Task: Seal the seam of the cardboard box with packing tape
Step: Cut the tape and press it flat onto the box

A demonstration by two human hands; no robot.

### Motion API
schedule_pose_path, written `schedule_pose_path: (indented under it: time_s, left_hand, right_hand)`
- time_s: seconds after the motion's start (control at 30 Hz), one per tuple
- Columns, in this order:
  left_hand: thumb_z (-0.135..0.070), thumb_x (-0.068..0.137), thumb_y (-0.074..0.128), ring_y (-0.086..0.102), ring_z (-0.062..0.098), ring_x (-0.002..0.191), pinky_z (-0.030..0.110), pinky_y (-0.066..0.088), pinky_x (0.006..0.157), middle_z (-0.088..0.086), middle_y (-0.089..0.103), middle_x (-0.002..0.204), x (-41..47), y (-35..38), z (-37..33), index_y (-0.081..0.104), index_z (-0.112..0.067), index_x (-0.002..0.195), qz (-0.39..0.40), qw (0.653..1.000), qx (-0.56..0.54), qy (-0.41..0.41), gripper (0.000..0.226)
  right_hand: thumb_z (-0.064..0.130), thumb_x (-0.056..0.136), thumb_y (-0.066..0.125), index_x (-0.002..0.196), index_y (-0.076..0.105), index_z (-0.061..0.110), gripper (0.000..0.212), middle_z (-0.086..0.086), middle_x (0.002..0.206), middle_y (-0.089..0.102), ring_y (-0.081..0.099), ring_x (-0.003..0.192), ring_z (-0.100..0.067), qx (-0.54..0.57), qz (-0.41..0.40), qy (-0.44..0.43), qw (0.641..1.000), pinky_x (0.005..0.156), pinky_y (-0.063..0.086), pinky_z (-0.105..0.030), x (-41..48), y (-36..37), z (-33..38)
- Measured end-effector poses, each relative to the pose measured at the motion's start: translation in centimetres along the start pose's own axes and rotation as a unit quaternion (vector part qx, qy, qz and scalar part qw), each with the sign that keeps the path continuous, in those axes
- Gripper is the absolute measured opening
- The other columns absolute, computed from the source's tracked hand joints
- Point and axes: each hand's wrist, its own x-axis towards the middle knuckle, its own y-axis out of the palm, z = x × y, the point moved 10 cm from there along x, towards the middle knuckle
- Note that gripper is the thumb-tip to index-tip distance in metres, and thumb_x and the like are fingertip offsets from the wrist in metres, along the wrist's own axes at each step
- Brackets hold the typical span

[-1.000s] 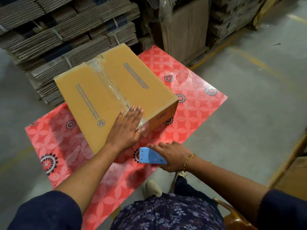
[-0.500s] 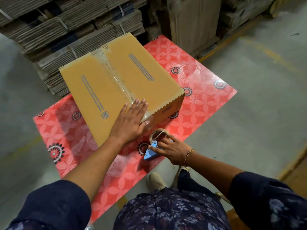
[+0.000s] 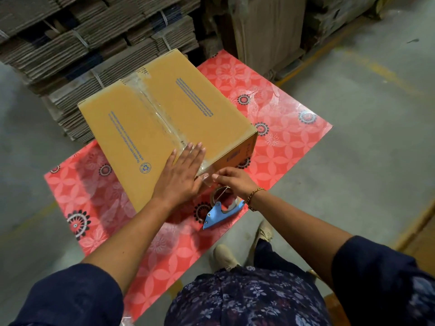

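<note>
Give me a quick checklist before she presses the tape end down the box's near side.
1. Cardboard box steadied: ok, left hand lies flat on its top.
2. Tape runs along the top seam: ok.
3. Tape end in reach: ok, right hand is at the near edge.
4. Tape cut free from the dispenser: cannot tell.
5. Dispenser out of the way: ok, resting on the red table.

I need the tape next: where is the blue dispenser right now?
In the head view, the blue tape dispenser lies on the red floral table at its near edge, just below the right hand and near the cardboard box corner.
</note>
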Motion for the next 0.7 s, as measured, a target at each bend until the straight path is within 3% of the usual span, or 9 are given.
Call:
schedule_pose_path:
  time_s: [0.07, 0.17, 0.4, 0.5, 0.6, 0.7]
  left_hand:
    - [-0.053, 0.100, 0.029, 0.017, 0.020, 0.156, 0.053, 0.019, 0.124, 0.001, 0.017, 0.170, 0.0, 0.0, 0.0, 0.018, -0.017, 0.161, -0.002, 1.000, 0.001, 0.002, 0.071]
    - [-0.053, 0.100, 0.033, 0.017, 0.021, 0.156, 0.053, 0.020, 0.124, 0.001, 0.018, 0.169, -0.1, 0.0, 0.0, 0.020, -0.017, 0.161, -0.009, 1.000, 0.001, 0.008, 0.072]
    - [-0.050, 0.095, 0.040, 0.015, 0.026, 0.156, 0.056, 0.020, 0.123, 0.010, 0.014, 0.170, -0.3, -0.1, 0.0, 0.015, -0.012, 0.161, -0.019, 0.999, 0.008, 0.028, 0.080]
    - [-0.037, 0.097, 0.048, 0.032, 0.034, 0.149, 0.055, 0.033, 0.117, 0.017, 0.035, 0.160, -1.4, -1.6, -2.1, 0.037, -0.009, 0.153, -0.101, 0.987, 0.047, 0.112, 0.063]
    - [-0.024, 0.093, 0.067, 0.047, 0.034, 0.125, 0.049, 0.044, 0.097, 0.012, 0.047, 0.130, -3.2, -3.2, -4.0, 0.059, -0.015, 0.124, -0.209, 0.954, 0.048, 0.207, 0.033]
    - [-0.012, 0.080, 0.075, 0.048, 0.031, 0.111, 0.045, 0.040, 0.086, 0.010, 0.048, 0.117, -3.9, -3.6, -4.8, 0.063, -0.020, 0.112, -0.227, 0.939, 0.065, 0.249, 0.035]
  right_hand:
    - [0.023, 0.091, 0.071, 0.079, 0.068, 0.018, 0.013, -0.009, 0.078, 0.065, 0.061, 0.063, -0.021, 0.010, -0.011, -0.011, 1.000, 0.057, 0.049, -0.032, -0.3, 0.0, 0.1]
    - [0.016, 0.093, 0.067, 0.079, 0.065, 0.013, 0.015, -0.005, 0.066, 0.063, 0.060, 0.042, -0.011, 0.024, -0.013, -0.014, 1.000, 0.046, 0.048, -0.029, -1.0, -0.1, 0.2]
    - [0.016, 0.092, 0.068, 0.082, 0.064, 0.007, 0.014, -0.007, 0.060, 0.064, 0.062, 0.041, -0.019, 0.038, -0.024, -0.003, 0.999, 0.042, 0.051, -0.030, -1.6, -0.3, -0.1]
    - [0.018, 0.091, 0.069, 0.076, 0.064, 0.011, 0.017, -0.006, 0.063, 0.063, 0.061, 0.046, -0.019, 0.019, -0.047, -0.005, 0.999, 0.050, 0.052, -0.032, -1.1, -0.4, -0.3]
    - [0.018, 0.089, 0.072, 0.076, 0.066, 0.012, 0.015, -0.003, 0.065, 0.063, 0.058, 0.049, -0.012, 0.019, -0.068, -0.014, 0.997, 0.052, 0.049, -0.027, -1.0, -0.5, -0.2]
    - [0.018, 0.088, 0.073, 0.073, 0.066, 0.015, 0.017, 0.004, 0.060, 0.062, 0.055, 0.051, -0.007, 0.019, -0.069, -0.018, 0.997, 0.053, 0.046, -0.021, -0.9, -0.6, -0.3]
